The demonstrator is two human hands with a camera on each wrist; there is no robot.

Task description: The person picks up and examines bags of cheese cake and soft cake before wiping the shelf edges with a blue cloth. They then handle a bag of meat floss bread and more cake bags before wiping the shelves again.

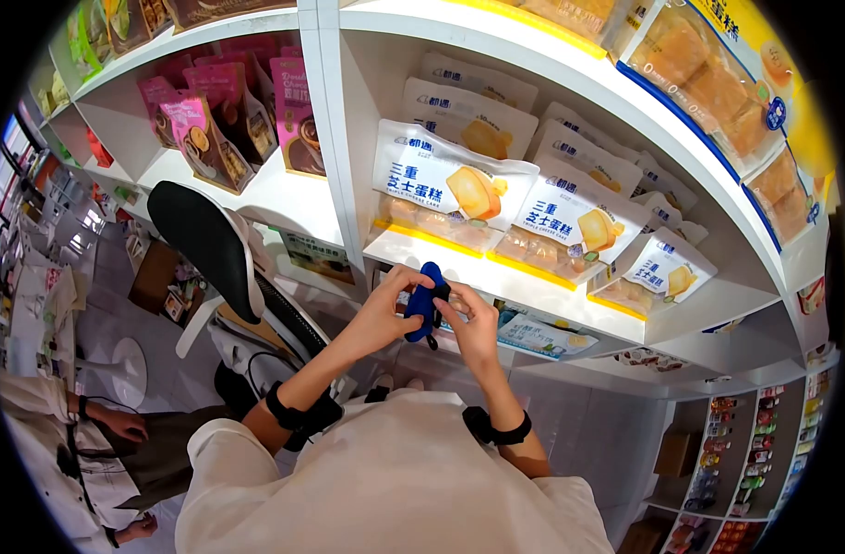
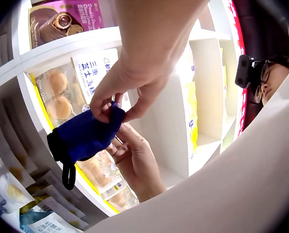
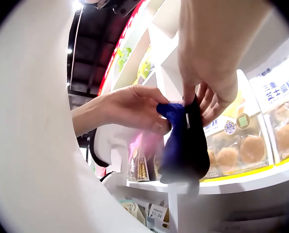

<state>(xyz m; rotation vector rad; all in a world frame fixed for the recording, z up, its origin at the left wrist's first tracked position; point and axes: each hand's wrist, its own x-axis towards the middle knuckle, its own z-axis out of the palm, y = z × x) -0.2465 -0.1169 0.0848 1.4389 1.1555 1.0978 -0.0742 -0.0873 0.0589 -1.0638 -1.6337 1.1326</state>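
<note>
A small blue and black cloth pouch-like item (image 1: 424,303) with a black loop at one end is between both hands, in front of the shelf. My left hand (image 1: 385,309) pinches its blue cloth between thumb and fingers. On the other side, my right hand (image 1: 473,325) pinches the black side near the same end. In the left wrist view the blue cloth (image 2: 88,133) slants down to a black end with the loop (image 2: 68,175). The right wrist view shows the black side (image 3: 190,145) hanging below the right fingertips. What is inside the item is hidden.
White shelves hold bags of cheese cake (image 1: 455,189) right beyond the hands. Pink snack bags (image 1: 210,129) stand in the left compartment. A black-and-white padded seat-like object (image 1: 205,245) rises beside my left forearm. Another person (image 1: 71,443) is at lower left.
</note>
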